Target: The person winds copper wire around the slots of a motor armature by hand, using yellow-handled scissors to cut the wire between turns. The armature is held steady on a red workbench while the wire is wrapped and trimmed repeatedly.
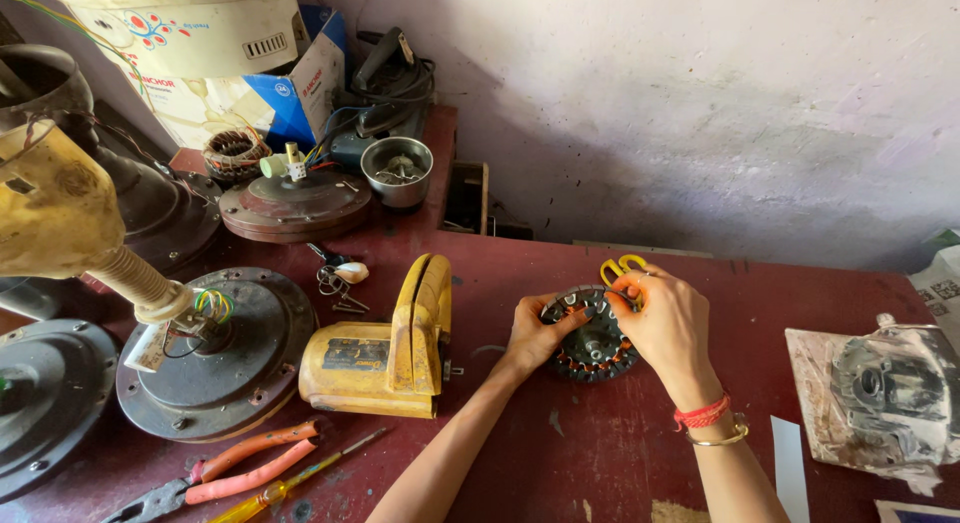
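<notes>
On the dark red table (620, 453), the left hand (533, 335) pinches the rim of a round motor core (592, 335) at its nine o'clock edge. The right hand (668, 321) has its fingers curled shut on yellow-handled scissors (621, 269) at the core's one o'clock. A yellow power tool (385, 348) lies at nine o'clock, with orange pliers (232, 471) at eight o'clock.

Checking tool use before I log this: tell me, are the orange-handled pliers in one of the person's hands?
No: the pliers lie on the red table, while both hands hold the round stator.
</notes>
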